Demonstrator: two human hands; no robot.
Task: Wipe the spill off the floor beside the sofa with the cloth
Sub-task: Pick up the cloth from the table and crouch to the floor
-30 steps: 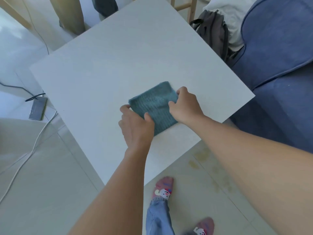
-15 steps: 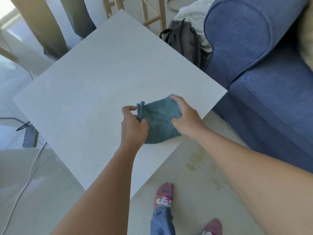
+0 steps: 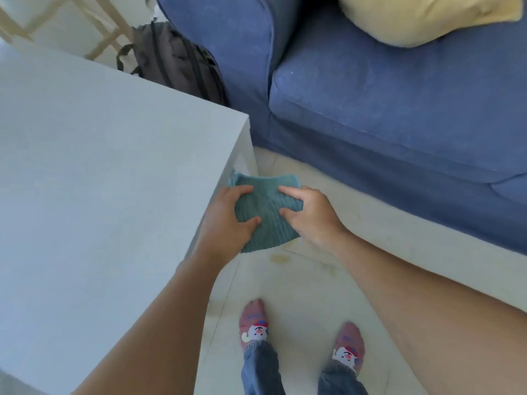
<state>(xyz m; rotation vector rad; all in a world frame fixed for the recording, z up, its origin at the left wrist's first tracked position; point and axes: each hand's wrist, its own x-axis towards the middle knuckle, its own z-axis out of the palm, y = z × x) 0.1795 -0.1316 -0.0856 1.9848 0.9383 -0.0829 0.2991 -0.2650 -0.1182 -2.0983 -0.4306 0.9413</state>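
A folded teal ribbed cloth [image 3: 266,212] hangs in the air just past the white table's right edge, above the floor. My left hand [image 3: 225,220] grips its left side and my right hand [image 3: 308,215] grips its right side. Yellowish spill stains [image 3: 281,258] mark the pale tiled floor right below the cloth, with fainter spots toward the blue sofa [image 3: 385,115]. The cloth hides part of the stained patch.
The white table [image 3: 99,195] fills the left. A dark backpack [image 3: 174,61] leans between the table and the sofa arm. A yellow cushion [image 3: 422,15] lies on the sofa. My feet in patterned socks [image 3: 255,323] stand on the floor below the spill.
Both hands lifted the cloth off the tabletop and carried it right, past the table edge, over the floor. The view swung right toward the sofa.
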